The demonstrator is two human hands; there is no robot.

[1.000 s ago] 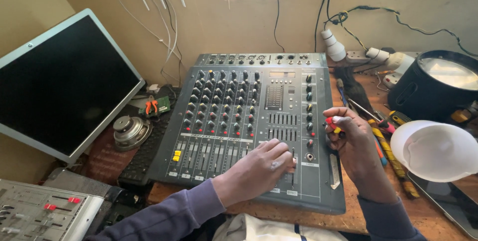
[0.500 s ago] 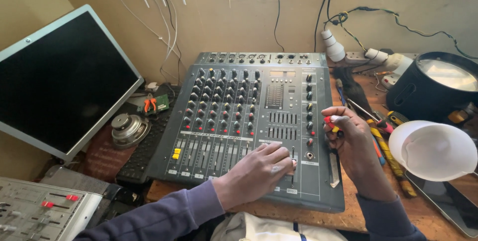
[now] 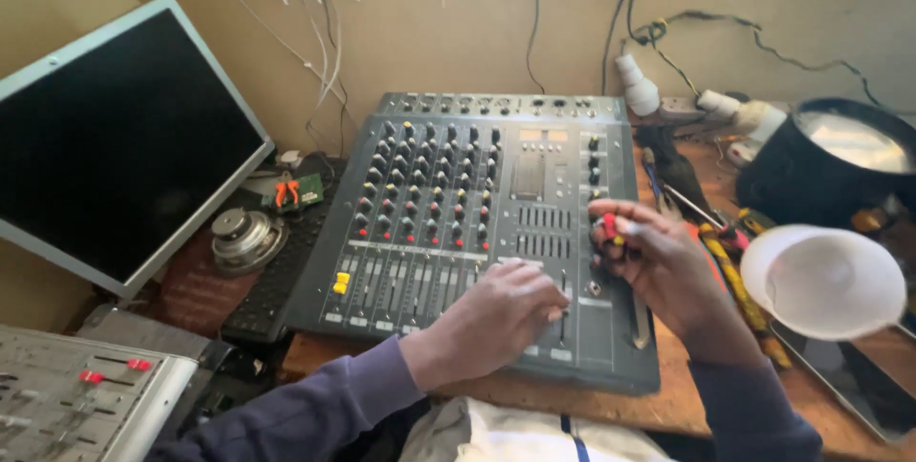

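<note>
A dark grey audio mixer (image 3: 448, 204) with rows of knobs and sliders lies on a wooden table. My left hand (image 3: 496, 314) rests palm down on its lower right sliders, fingers curled over them. My right hand (image 3: 658, 262) hovers at the mixer's right side, pinching a small red knob (image 3: 608, 228) between thumb and fingers. Both arms wear purple sleeves.
A dark flat monitor (image 3: 114, 147) leans at the left. A loose speaker (image 3: 243, 238) and a black keyboard (image 3: 277, 281) lie beside the mixer. A second grey mixer (image 3: 86, 400) sits bottom left. Screwdrivers (image 3: 735, 281), a white bowl (image 3: 825, 281) and a black pot (image 3: 821, 171) crowd the right.
Both hands stay nearly in place on the mixer; the right hand shifted slightly with the red knob. The view moved a little.
</note>
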